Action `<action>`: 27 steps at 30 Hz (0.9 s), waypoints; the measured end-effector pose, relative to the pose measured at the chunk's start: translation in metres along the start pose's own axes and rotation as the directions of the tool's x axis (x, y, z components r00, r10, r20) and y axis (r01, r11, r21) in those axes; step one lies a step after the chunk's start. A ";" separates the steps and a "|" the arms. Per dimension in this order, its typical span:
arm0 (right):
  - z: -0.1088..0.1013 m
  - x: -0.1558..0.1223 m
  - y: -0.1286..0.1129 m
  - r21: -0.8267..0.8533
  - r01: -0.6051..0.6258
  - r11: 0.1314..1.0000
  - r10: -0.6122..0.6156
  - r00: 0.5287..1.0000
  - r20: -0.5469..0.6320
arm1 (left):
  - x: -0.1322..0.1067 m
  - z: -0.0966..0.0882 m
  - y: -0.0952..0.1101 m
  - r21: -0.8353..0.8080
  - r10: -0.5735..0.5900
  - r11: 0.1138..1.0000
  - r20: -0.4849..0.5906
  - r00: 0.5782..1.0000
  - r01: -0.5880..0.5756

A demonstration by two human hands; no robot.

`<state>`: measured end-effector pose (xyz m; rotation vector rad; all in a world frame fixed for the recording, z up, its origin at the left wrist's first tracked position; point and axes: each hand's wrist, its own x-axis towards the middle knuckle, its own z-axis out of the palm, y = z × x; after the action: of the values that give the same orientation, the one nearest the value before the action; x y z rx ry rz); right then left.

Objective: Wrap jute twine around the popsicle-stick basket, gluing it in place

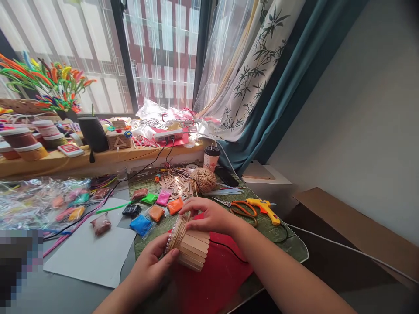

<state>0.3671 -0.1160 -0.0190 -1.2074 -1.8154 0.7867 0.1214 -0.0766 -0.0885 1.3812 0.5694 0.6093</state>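
Note:
A holder made of wooden craft sticks (193, 250) lies tilted on its side in front of me. Twine (179, 231) is wound around one end, and a row of pearl-like beads (169, 240) edges that rim. My left hand (157, 257) grips the holder from below, its thumb pressed against the wrapped band. Over the top, my right hand (204, 216) curls its fingers at the twine, thumb and fingertips close together on the winding. Behind it sits a ball of twine (203, 180), from which a strand runs towards my right hand. The fingertips are partly hidden.
Red sheet (216, 270) lies under the holder. To the right are orange-handled scissors (244, 209) and a yellow glue gun (265, 209). Several clay packets (142, 224) lie left, beside white board (94, 253). A lidded cup (211, 158) stands behind; cables cross the table.

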 end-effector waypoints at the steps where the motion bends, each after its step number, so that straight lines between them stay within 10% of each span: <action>1: -0.004 -0.002 0.001 -0.004 -0.001 1.000 0.001 1.000 -0.002 | 0.000 -0.001 0.000 -0.015 -0.003 1.000 0.014 1.000 0.003; 12: 0.000 -0.023 0.010 -0.284 0.134 0.949 -0.168 0.981 -0.099 | -0.002 -0.009 -0.004 -0.167 -0.110 0.979 0.070 0.991 0.121; 27: 0.005 -0.028 -0.003 -0.241 0.116 0.964 -0.142 0.985 -0.094 | -0.003 -0.017 -0.010 -0.209 -0.106 0.973 -0.045 0.993 0.094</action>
<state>0.3682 -0.1432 -0.0268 -1.2395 -1.9119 0.4308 0.1081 -0.0672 -0.1000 1.1364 0.6002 0.6094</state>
